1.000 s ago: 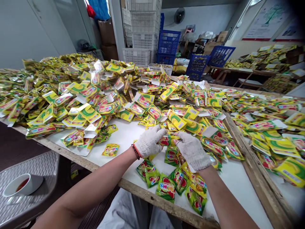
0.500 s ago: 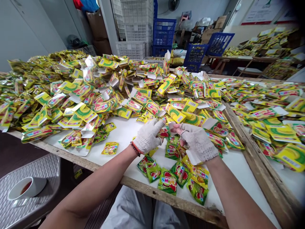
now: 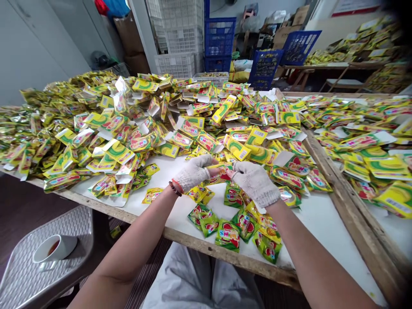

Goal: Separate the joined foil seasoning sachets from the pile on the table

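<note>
Between my two gloved hands is a small yellow candy box (image 3: 221,167) with a red fruit print, held level just above the white tabletop. My left hand (image 3: 196,172) grips its left end, fingers bent round it. At the other end my right hand (image 3: 252,178) pinches the box with thumb and fingertips. Green candy packets (image 3: 228,235) with watermelon prints lie loose below the hands, near the table's front edge. A few yellow packets (image 3: 201,193) rest under my left hand.
A large heap of yellow candy boxes (image 3: 112,122) covers the table's far side. Along the right runs a wooden strip (image 3: 341,197), with more boxes beyond it. A white cup (image 3: 54,248) of brown liquid stands on a grey stool (image 3: 19,274). Blue crates (image 3: 220,38) are stacked behind.
My hands have drawn together round the box, which has turned level between them. My right hand has shifted left and its fingers have closed on the box end. The view has tilted slightly.
</note>
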Demonstrator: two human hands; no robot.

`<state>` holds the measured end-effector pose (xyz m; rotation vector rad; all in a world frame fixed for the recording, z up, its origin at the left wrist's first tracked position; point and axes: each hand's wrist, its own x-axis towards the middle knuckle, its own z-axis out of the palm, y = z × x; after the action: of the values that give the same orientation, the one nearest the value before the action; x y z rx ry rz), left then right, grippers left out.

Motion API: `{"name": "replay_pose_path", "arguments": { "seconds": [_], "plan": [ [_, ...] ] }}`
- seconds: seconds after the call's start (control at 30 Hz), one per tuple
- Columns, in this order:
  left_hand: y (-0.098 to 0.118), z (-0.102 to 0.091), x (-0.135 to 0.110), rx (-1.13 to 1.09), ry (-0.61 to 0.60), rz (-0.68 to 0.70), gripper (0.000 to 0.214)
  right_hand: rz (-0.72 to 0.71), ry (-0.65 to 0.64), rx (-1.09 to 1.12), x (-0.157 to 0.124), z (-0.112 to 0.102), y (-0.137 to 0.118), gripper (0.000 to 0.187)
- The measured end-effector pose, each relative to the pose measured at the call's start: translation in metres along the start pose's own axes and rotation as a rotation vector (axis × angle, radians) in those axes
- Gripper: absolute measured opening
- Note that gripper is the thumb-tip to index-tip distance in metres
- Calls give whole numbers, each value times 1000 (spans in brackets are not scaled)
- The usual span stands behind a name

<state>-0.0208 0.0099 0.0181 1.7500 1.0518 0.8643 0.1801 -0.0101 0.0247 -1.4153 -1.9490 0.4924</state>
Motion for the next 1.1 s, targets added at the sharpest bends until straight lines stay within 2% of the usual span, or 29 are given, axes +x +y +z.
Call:
{"name": "replay_pose_path", "arguments": {
  "seconds": [0.07,0.1,0.17,0.2,0.23,0.27,0.33,0.37,0.43,0.5,0.57,0.6,0.67,0.77,0.87,0.97,1.1],
  "plan": [
    [-2,-3,0,-54,81,-8,46,43,63,109,0,-17,3,25],
    [-4,-6,-1,-35,128,-17,44,66,141,203,0,-31,6,25],
    [-8,-13,-9,131,194,-34,34,75,372,398,-3,-69,15,32],
    [-10,-16,-15,251,188,-31,29,55,460,456,-5,-88,21,42],
    [-12,-18,-23,372,136,-17,24,26,555,525,-7,-105,26,51],
    [-13,-18,-32,486,53,9,21,-29,629,682,-7,-118,31,51],
    [-15,-15,-48,684,-115,81,29,-27,712,873,-7,-126,36,37],
    [-15,-12,-55,774,-163,112,36,36,661,888,-5,-119,35,25],
    [-13,-7,-64,941,-163,130,41,184,392,707,-3,-92,26,14],
    [-8,-6,-67,1041,-110,96,33,143,-36,310,-3,-54,15,15],
    [0,-10,-65,1041,-53,73,15,74,-285,-112,-7,-21,7,18],
    [4,-13,-63,1002,-10,78,8,54,-355,-287,-9,-9,4,21],
    [10,-18,-55,861,102,111,15,20,-411,-514,-15,5,2,26],
    [11,-17,-34,537,266,113,25,-43,-433,-582,-18,9,2,21],
    [2,-3,-7,211,379,32,29,-124,-404,-486,-15,2,4,9],
    [-8,15,12,-75,401,-27,31,-164,-249,-257,-10,-5,6,2],
    [-12,33,13,-493,348,-201,36,92,14,141,-1,-5,11,16]
  ]
}}
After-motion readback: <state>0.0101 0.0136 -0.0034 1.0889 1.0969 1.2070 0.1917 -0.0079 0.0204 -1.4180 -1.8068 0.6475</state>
